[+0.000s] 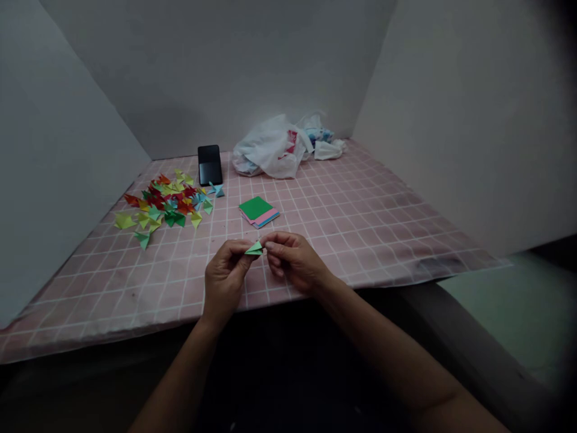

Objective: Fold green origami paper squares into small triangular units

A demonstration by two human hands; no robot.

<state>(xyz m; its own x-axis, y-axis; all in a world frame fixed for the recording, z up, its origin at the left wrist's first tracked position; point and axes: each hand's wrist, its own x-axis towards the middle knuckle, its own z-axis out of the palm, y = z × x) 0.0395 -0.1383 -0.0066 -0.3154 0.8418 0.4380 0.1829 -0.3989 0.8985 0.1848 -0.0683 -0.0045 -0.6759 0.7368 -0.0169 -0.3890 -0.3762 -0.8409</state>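
A small light green folded paper (pixel 254 249) is pinched between the thumb and fingers of my left hand (pixel 228 267), just above the near part of the table. My right hand (pixel 293 258) comes in from the right, its thumb and forefinger pressed together at the paper's right end. Beyond my hands lies a small stack of square paper sheets (pixel 256 208), green on top with pink and blue edges showing below. To the left spreads a pile of folded paper birds (pixel 174 201) in red, orange, yellow, green and light blue.
A black phone (pixel 210 165) lies behind the paper birds. White plastic bags (pixel 273 147) sit at the back against the grey wall panels (pixel 252 60). The pink checked tablecloth (pixel 351 228) ends at a front edge close to my forearms.
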